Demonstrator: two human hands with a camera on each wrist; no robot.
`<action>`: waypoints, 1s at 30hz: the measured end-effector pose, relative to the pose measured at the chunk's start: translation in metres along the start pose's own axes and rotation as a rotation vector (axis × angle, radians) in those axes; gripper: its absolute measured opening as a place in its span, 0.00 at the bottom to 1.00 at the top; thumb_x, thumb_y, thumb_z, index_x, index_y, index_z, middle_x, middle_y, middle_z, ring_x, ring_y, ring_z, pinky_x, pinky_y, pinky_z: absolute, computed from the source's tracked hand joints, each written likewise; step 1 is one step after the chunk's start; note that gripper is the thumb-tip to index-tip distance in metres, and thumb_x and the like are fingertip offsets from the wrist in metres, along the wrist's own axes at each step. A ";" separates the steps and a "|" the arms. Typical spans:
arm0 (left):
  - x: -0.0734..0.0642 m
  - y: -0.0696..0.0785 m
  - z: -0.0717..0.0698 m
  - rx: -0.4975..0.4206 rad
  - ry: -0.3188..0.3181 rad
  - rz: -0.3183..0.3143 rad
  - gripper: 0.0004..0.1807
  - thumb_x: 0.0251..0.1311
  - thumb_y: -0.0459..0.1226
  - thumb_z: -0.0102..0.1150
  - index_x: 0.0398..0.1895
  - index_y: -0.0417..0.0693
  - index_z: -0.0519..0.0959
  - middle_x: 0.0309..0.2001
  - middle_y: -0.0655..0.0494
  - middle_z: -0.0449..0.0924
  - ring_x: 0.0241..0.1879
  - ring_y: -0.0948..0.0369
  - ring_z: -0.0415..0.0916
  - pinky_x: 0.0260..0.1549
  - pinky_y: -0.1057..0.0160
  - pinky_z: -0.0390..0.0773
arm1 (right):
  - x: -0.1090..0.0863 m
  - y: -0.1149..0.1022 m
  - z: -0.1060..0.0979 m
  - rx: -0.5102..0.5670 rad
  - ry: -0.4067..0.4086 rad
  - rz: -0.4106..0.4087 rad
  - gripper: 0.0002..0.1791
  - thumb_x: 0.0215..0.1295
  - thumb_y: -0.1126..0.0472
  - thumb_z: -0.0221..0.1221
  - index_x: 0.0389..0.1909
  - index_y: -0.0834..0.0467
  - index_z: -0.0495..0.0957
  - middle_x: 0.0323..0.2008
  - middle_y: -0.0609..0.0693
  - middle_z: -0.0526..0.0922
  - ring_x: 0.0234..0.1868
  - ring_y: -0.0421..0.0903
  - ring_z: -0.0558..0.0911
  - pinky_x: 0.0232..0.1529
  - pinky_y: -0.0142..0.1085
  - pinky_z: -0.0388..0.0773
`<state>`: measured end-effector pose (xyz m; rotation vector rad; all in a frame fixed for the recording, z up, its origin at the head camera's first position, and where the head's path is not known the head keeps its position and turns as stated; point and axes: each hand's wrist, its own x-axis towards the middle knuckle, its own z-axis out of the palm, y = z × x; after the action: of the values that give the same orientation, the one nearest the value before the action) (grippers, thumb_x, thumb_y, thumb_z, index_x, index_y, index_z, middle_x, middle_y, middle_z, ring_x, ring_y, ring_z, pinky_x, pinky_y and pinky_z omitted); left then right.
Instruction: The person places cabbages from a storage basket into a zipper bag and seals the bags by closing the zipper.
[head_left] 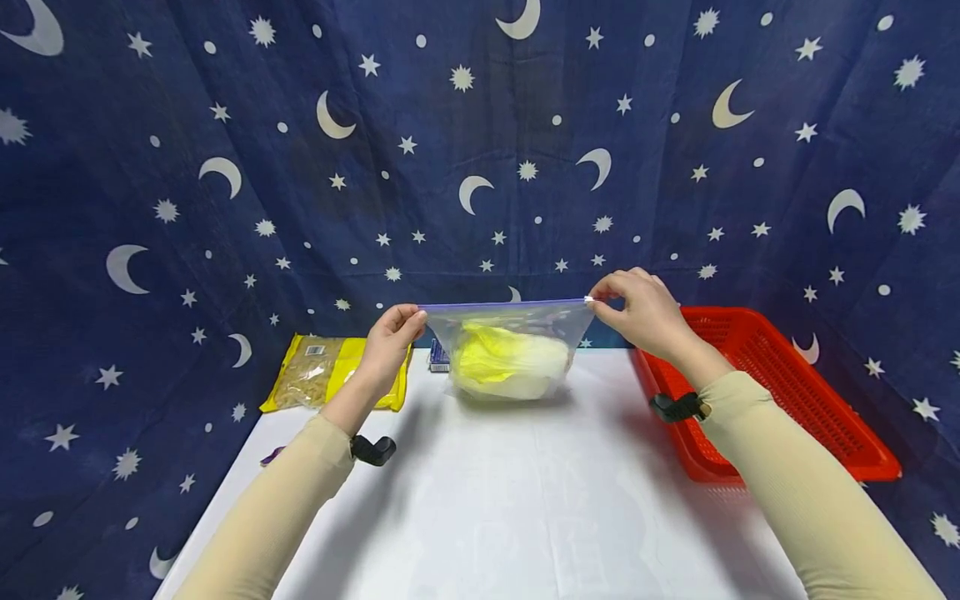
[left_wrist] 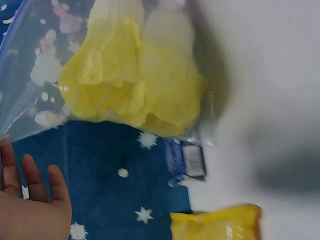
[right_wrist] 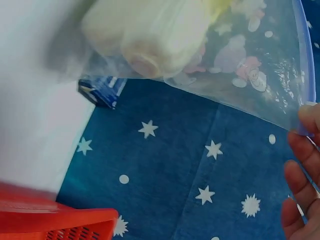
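Observation:
A clear zip bag (head_left: 573,317) with a purple top strip hangs stretched between both hands, its bottom close over the white table. Inside lie two pale heads of napa cabbage (head_left: 513,357), side by side, yellow leaves toward the left and white stem ends toward the right. My left hand (head_left: 391,340) pinches the bag's upper left corner between thumb and forefinger. At the upper right corner my right hand (head_left: 643,312) pinches the strip by a small white slider (head_left: 588,299). Faint cartoon figures (right_wrist: 248,70) are printed on the bag in the right wrist view.
A red plastic basket (head_left: 787,387) stands on the right. Back left lies a yellow packet (head_left: 309,371) with a see-through front. A small blue box (head_left: 438,357) is partly behind the bag. Something purple (head_left: 272,456) peeks out beside the left sleeve. A starry blue cloth (head_left: 450,242) hangs behind the table (head_left: 517,500).

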<state>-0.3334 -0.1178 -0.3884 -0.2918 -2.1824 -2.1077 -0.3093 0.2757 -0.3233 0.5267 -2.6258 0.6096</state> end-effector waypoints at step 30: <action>-0.100 -0.067 -0.049 0.321 -0.691 -0.118 0.11 0.72 0.39 0.60 0.46 0.39 0.82 0.45 0.36 0.84 0.46 0.44 0.79 0.47 0.59 0.82 | -0.151 -0.004 0.066 0.137 -0.360 -0.127 0.13 0.62 0.60 0.70 0.35 0.35 0.79 0.34 0.30 0.77 0.35 0.35 0.75 0.36 0.32 0.77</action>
<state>-0.2526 -0.1756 -0.4722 -1.0048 -2.9173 -1.8367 -0.1976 0.2809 -0.4447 0.9139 -2.8642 0.7146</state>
